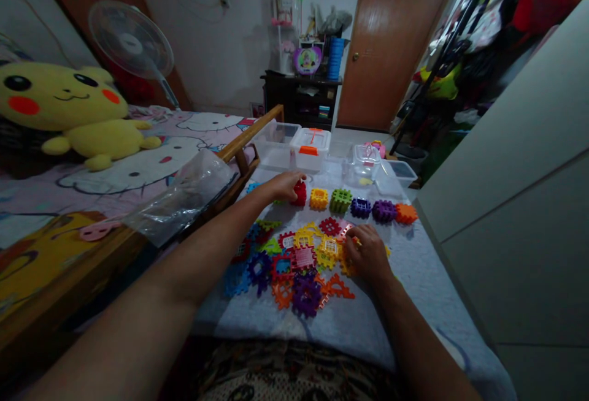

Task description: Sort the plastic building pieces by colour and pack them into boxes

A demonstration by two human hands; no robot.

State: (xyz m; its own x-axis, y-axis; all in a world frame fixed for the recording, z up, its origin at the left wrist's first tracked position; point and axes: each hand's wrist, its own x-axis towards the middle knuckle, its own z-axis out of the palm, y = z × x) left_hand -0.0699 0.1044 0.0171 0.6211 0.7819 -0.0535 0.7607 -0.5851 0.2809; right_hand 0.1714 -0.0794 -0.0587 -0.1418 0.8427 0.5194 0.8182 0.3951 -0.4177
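My left hand reaches to the back row of built cubes, its fingers closed around a red toy cube. To the right of that cube stand a yellow cube, a green cube, a dark blue cube, a purple cube and an orange piece. My right hand rests at the right side of a pile of loose notched plastic building pieces. Its fingers curl down by yellow pieces, and what they grip is hidden.
Clear plastic boxes, one a lidded box with orange clips, stand at the far end of the cloth-covered table. A bed with a wooden rail and a yellow plush toy is on the left. A pale cabinet flanks the right.
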